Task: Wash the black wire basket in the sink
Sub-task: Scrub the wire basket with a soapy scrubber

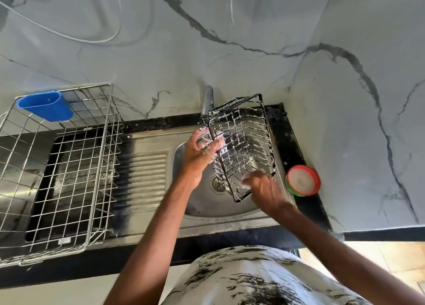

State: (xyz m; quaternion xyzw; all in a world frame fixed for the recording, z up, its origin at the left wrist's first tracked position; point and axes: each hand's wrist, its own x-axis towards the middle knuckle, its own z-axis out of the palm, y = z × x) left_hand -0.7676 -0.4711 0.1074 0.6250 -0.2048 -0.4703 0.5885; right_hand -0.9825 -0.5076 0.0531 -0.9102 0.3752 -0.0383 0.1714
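Head view: the black wire basket (243, 148) is held tilted in the air over the bowl of the sink (202, 209), its wires streaked with white suds and its far end up beside the tap (208, 100) at the back of the sink. The left hand (202, 149), foamy, grips the basket's left rim with its fingers curled round the wire. The right hand (262, 187) is at the basket's near end, its fingertips bent against the sudsy wires. Whether it grips the wire, or holds something against it, cannot be told from behind. The drain (217, 185) shows below the basket in the sink's bowl.

To the left of the sink, past its ridged drainboard (142, 178), stands a steel dish rack (57, 178) with a blue holder (44, 106) hung at its far corner. Just to the right of the sink, on the black counter, sits a round tub (302, 180) with a red and green rim and white contents.
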